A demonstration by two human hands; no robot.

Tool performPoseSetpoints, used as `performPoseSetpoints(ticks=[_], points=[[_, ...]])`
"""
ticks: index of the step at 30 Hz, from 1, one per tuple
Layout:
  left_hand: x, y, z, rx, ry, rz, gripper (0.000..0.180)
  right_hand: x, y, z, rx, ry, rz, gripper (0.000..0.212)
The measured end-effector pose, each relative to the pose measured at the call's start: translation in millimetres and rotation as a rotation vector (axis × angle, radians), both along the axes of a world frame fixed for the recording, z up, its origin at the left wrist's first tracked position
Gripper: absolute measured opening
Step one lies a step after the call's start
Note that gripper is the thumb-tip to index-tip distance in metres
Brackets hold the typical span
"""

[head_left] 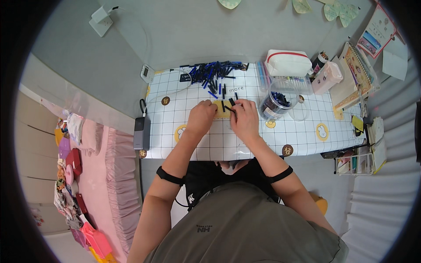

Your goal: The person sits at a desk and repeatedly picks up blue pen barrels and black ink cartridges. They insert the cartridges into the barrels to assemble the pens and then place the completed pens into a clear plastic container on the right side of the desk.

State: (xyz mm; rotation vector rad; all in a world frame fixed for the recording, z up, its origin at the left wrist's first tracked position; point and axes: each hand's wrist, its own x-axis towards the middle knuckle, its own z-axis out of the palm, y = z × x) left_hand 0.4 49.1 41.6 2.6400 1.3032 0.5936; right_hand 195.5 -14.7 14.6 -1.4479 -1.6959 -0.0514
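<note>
White zip pouch (pixel 288 62) at the tabletop (pixel 302 131) rear; spiral notebook (pixel 357 72) right; grey power bank (pixel 141 133) at left edge.

A desk (pixel 245 144) covered in a white grid-patterned cloth is filling the middle of the frame. A heap of blue and black pen parts (pixel 215 72) is lying along its upper edge, with a few strays (pixel 226 92) trailing toward the centre. A clear plastic jar (pixel 278 103) is standing right of centre, a white zip pouch (pixel 288 62) is resting at the upper right, and a dark power bank (pixel 141 133) is sitting at the left edge.
</note>
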Motion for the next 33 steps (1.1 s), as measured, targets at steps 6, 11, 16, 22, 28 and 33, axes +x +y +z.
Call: performPoseSetpoints(ticks=[6,11,16,22,28,33], points=[[13,14,-4,-0.124,-0.111,0.104,0.008,1,-1,1,-0.035,0.005,0.003,0.017],[23,23,-10,-0.130,-0.214,0.093,0.010,5,2,-6,-0.073,0.022,0.019,0.023],[28,15,2,-0.210,-0.225,0.049,0.021,5,3,-9,-0.093,0.045,0.037,0.028],[24,8,-3,-0.231,-0.256,-0.036,0.035,4,3,-8,-0.094,0.029,0.041,0.028],[30,8,-6,-0.195,-0.232,-0.002,0.033,5,9,-12,-0.056,0.030,0.033,0.031],[29,13,-7,-0.230,-0.234,0.003,0.032,3,8,-12,-0.035,-0.021,0.018,0.020]])
